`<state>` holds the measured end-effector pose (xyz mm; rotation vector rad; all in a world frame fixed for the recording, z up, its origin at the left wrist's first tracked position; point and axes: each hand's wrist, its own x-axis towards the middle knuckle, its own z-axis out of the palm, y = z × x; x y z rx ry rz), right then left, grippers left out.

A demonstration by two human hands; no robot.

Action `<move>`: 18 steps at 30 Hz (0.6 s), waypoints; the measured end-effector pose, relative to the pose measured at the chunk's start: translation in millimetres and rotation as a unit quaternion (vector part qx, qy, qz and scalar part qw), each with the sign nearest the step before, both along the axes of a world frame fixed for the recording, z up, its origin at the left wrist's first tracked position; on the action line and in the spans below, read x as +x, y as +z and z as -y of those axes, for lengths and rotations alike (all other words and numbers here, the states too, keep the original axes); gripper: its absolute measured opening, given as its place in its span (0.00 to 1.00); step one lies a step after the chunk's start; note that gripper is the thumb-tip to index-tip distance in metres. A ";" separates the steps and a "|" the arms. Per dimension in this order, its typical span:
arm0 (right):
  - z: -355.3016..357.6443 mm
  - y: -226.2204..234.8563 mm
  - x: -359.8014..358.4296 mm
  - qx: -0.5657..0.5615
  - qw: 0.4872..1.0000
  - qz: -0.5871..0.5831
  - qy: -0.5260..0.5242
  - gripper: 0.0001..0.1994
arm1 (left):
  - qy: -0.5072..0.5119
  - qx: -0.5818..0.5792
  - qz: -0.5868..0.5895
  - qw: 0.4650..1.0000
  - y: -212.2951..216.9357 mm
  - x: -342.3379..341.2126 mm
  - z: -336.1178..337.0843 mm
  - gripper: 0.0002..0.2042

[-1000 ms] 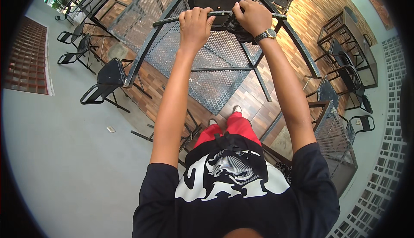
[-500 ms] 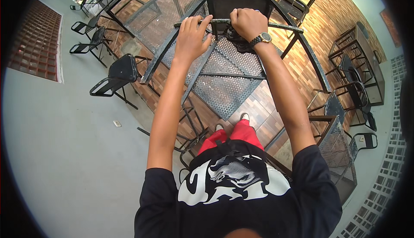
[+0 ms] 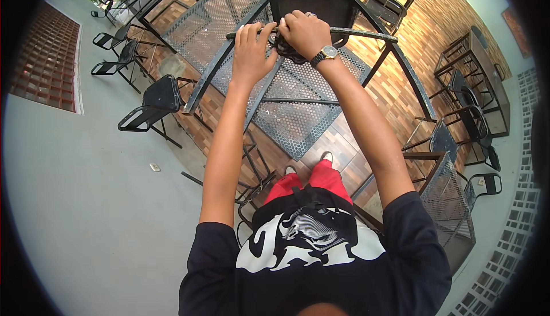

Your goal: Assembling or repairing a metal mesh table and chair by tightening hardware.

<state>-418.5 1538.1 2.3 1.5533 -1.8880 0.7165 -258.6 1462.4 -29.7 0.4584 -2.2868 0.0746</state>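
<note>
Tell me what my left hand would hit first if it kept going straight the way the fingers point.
Your left hand lies flat on the perforated metal table, fingers pointing at the dark metal bar across its top. The fingertips already seem to reach that bar, so it comes first; beyond lies the black chair, though depth is hard to judge.

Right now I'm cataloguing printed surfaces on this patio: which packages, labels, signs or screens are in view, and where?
No packages, signs or screens show clearly.
Shirt print: large white graphic on the person's black T-shirt, bottom centre.
Wall picture: small reddish rectangle on the pale wall, far upper right; too blurred to tell more.
Wristwatch: round pale dial on a dark strap, on the right wrist above the mesh table.
</note>
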 end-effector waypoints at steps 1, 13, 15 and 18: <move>-3.8 -0.1 -4.9 -0.010 1.000 -0.001 -0.005 0.15 | -0.004 0.001 0.000 1.000 -0.4 -2.0 -0.8 0.30; -26.1 2.1 -31.0 -0.034 0.996 -0.012 -0.081 0.14 | 0.021 0.008 -0.065 0.998 -7.9 -12.8 -5.8 0.21; -19.2 7.5 -21.3 0.003 0.996 0.019 -0.087 0.16 | 0.020 0.022 -0.066 0.997 -8.5 -12.2 -5.5 0.20; -6.0 9.4 -4.8 0.029 0.997 0.019 -0.076 0.16 | 0.000 0.044 -0.074 0.996 -5.1 -10.5 -10.2 0.20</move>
